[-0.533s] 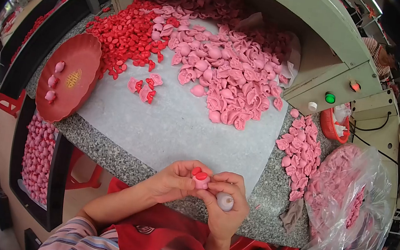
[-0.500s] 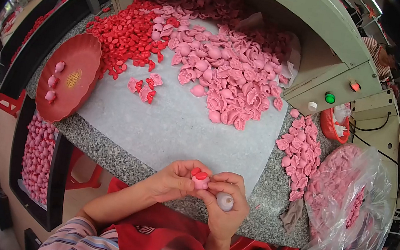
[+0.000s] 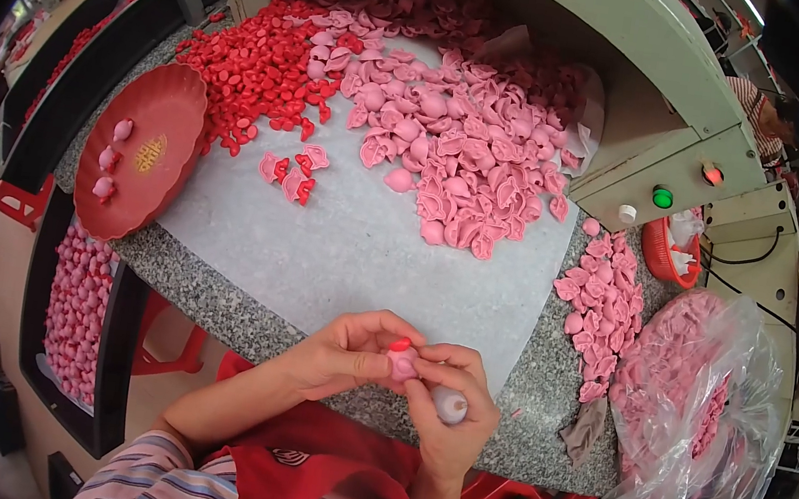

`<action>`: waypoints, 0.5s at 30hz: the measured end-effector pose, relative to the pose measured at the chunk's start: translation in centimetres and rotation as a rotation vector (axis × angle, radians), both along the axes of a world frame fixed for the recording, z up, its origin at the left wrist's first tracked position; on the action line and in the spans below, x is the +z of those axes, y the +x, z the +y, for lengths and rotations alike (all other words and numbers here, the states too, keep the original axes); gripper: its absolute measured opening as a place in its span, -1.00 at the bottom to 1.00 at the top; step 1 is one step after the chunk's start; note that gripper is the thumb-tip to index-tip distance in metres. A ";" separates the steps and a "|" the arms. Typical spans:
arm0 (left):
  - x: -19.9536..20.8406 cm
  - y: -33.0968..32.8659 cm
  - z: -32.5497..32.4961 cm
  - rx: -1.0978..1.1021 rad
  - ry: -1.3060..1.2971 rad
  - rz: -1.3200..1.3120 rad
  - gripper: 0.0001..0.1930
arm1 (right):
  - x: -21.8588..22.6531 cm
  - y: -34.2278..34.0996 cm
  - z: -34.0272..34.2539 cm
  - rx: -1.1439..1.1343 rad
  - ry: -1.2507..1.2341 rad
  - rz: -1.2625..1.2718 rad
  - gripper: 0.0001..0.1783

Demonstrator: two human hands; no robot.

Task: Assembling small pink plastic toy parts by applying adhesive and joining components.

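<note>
Between the fingertips of both hands is a small pink figure with a red piece on top [image 3: 402, 363], just above the table's near edge. My left hand [image 3: 345, 358] pinches it from the left with thumb and fingers. From the right, the fingers of my right hand [image 3: 450, 428] also press on it. That same right hand grips a small translucent white squeeze bottle [image 3: 449, 404] in its palm, its tip pointing up. Fingers hide part of the figure. A few pink and red pieces [image 3: 293, 173] lie together on the white sheet [image 3: 289, 245] farther off.
Small red parts [image 3: 263, 60] and pink shells [image 3: 478, 149] are heaped at the back. On the left, a red scalloped plate [image 3: 142, 170] holds three finished-looking figures. A black tray of pink pieces [image 3: 76, 318] stands below it. At right are a red basket [image 3: 667, 252] and a plastic bag [image 3: 697, 440].
The pink figure has turned between my fingers: two red lobes showed before, and now one red piece shows at its top. Both hands stay in nearly the same place.
</note>
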State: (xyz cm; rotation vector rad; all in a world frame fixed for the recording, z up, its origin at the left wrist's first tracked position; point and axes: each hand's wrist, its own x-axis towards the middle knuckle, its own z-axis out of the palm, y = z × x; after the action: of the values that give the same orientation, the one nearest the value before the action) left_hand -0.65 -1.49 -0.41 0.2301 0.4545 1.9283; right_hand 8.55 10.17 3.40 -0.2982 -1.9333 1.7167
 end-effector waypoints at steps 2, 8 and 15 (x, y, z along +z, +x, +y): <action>0.2 -0.3 -0.2 -0.016 -0.003 -0.034 -0.63 | 0.1 0.0 0.2 -0.021 -0.146 -0.074 -0.71; 0.4 -0.8 -0.3 -0.232 -0.066 -0.145 -0.58 | 0.6 0.1 2.0 0.192 -0.654 -0.372 -0.57; 2.4 -1.5 -0.5 -0.266 -0.159 -0.141 -0.54 | 0.3 0.0 2.3 0.254 -0.741 -0.378 -0.49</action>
State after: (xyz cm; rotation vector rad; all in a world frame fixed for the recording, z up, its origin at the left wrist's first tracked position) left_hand -2.15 -1.97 1.95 0.0471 0.4569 1.6274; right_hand 8.55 12.46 3.71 -0.7073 -1.5253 2.6710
